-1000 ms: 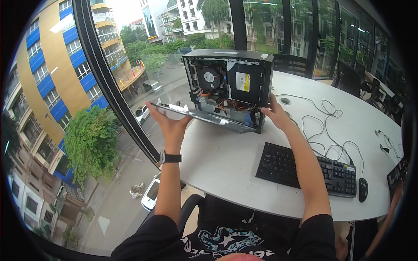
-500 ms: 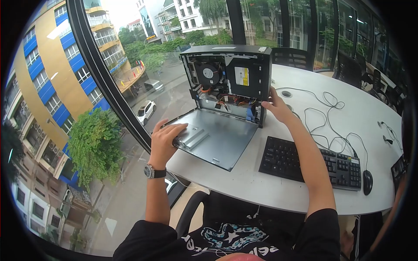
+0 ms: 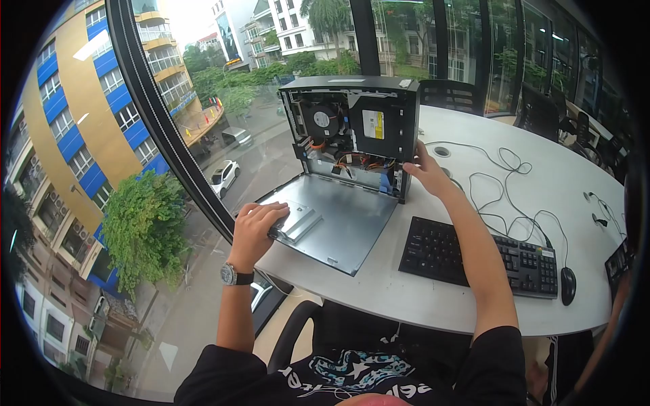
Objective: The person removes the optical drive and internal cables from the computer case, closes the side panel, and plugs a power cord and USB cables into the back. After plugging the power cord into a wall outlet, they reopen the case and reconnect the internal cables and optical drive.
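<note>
A black desktop computer case (image 3: 410, 122) stands upright on the desk, its insides showing: a fan (image 3: 321, 120), a drive with a yellow-and-white label (image 3: 374, 124), and several coloured cables. Its grey metal side panel (image 3: 352, 223) lies tilted outward from the lower edge of the opening. My left hand (image 3: 254, 230), with a watch on the wrist, is closed over the panel's outer left edge beside a raised latch piece; its thumb is mostly hidden. At the case's right side, my right hand (image 3: 430, 172) grips the edge, thumb in front and fingers partly hidden behind.
On the white desk (image 3: 365, 298) lie a black keyboard (image 3: 433, 250), a mouse (image 3: 568, 285) and loose cables (image 3: 504, 179). A window stands close on the left. A chair armrest (image 3: 294, 331) is below the desk edge. Part of another person (image 3: 538, 379) shows at lower right.
The side panel has tipped a little lower, its near corner dropping toward the desk edge. My left hand has moved slightly down with it. My right hand stays on the case.
</note>
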A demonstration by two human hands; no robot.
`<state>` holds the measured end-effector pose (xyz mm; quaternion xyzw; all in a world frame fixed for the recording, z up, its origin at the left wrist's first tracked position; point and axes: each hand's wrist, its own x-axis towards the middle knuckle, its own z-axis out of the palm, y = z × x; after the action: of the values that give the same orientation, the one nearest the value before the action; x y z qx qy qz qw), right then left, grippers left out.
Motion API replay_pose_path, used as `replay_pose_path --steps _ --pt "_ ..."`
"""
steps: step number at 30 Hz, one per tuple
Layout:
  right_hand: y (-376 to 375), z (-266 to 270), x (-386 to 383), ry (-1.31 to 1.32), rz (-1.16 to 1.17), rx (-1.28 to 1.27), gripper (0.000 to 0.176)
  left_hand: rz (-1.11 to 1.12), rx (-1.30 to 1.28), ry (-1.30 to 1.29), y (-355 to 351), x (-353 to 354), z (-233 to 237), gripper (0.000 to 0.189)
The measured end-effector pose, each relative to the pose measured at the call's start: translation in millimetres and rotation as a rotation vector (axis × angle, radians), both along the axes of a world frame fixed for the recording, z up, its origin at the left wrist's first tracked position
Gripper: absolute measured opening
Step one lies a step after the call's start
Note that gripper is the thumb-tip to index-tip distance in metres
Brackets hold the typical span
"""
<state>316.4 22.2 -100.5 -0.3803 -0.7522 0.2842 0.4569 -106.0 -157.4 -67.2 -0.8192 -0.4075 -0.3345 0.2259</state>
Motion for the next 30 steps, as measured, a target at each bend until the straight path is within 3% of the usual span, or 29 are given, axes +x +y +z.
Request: replay_pose_path --steps 12,15,20,30 --pt "0.2 0.0 -1.5 0.008 -0.001 -0.017 0.094 0.007 -0.065 0.015 -12.5 1.1 -10.4 0.032" --pt "0.2 0.2 -1.6 0.019 -0.002 -0.015 0.094 0.004 -0.114 0.053 -15.7 -4.8 -15.6 0.04" --pt "3.5 -2.7 -0.9 0.025 0.008 -0.018 0.092 -0.03 -0.216 0.103 -19.2 -12.4 -24.6 0.078" --pt "5.7 -4.5 -0.3 0.024 0.013 -0.009 0.091 -0.025 -0.315 0.128 -23.5 -16.7 -34.2 0.086"
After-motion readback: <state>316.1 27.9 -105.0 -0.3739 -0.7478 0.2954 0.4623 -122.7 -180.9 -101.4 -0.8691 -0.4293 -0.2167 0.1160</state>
